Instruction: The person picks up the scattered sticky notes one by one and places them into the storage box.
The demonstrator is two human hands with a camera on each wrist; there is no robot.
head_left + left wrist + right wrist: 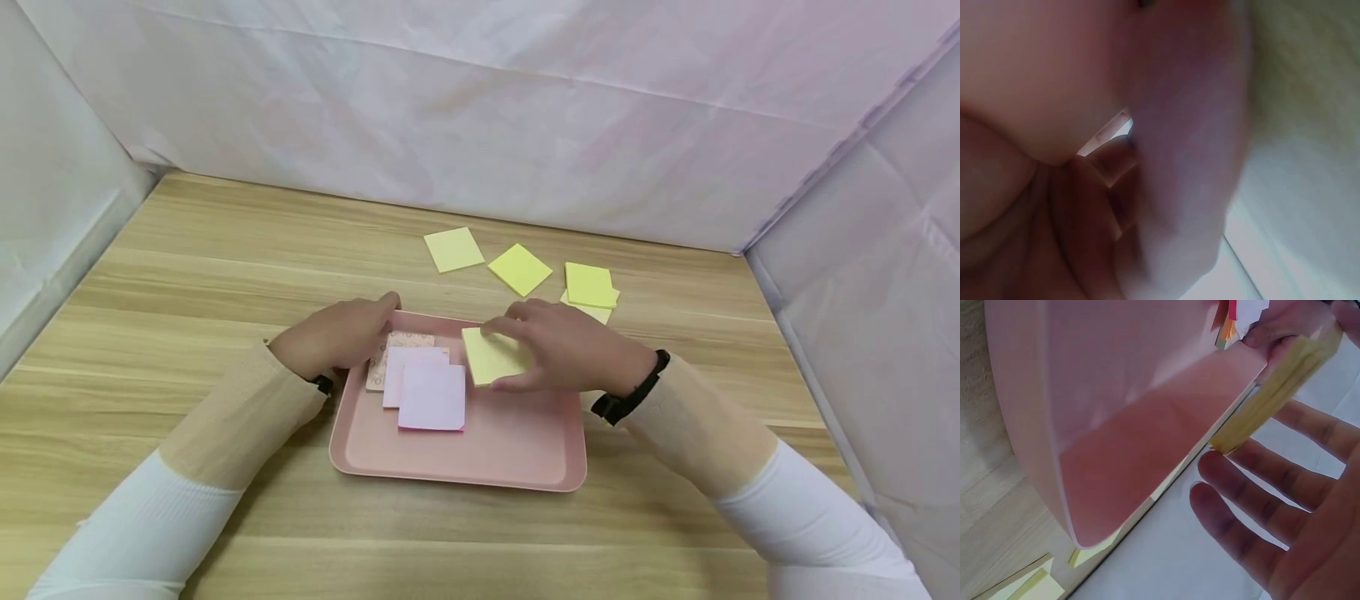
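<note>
Yellow sticky pad (491, 356) sits over the pink tray (487, 454), right hand (573, 346) fingers pinching its edges; best lowered flat beside the pink pads (431, 396). Left hand (337, 337) steadies the tray rim; I cannot tell how its fingers lie.

White long sleeves with beige cuffs, a black strap (628, 392) on each wrist

A light wooden table (187, 275) carries a pink tray (480, 454) near its front middle. Beyond the tray, four yellow sticky-note pads lie straight on the wood: one (453, 249) farthest left, one (520, 268) beside it, and two (590, 285) overlapping (597, 313) at the right.
</note>
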